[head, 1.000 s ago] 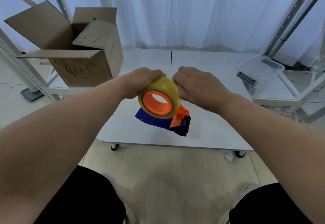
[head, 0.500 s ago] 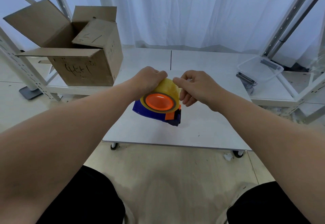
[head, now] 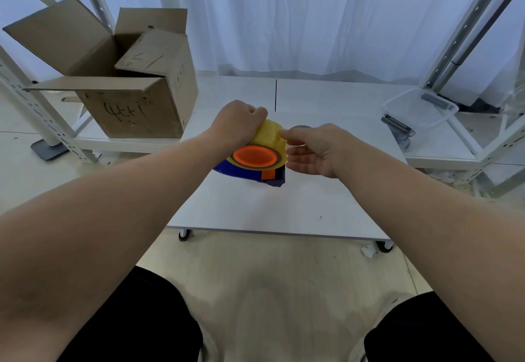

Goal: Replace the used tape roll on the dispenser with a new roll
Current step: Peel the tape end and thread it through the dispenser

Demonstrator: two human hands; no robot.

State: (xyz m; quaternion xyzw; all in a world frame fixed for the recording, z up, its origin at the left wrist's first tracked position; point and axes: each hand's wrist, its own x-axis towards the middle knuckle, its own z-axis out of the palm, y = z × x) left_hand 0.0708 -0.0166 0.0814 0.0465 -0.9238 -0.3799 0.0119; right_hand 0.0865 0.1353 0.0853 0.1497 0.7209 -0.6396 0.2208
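Observation:
A blue tape dispenser [head: 238,170] with an orange hub [head: 254,156] carries a full yellow tape roll [head: 270,135]. It is held just above the white table [head: 284,208], hub side tipped up toward me. My left hand [head: 235,123] is closed over the roll and dispenser from the left. My right hand [head: 318,148] is at the roll's right side, thumb and forefinger pinching its outer surface while the other fingers hang loose. A small grey ring [head: 301,127] shows just behind my right hand; I cannot tell what it is.
An open cardboard box [head: 136,108] stands on the low shelf at the left. At the right are a clear plastic tub [head: 420,108] and a metal tool [head: 396,126]. White rack posts [head: 466,35] flank the table, with a curtain behind.
The dispenser has moved away from me and down toward the table and tipped so the hub faces up. My right hand went from covering the roll to pinching its right edge.

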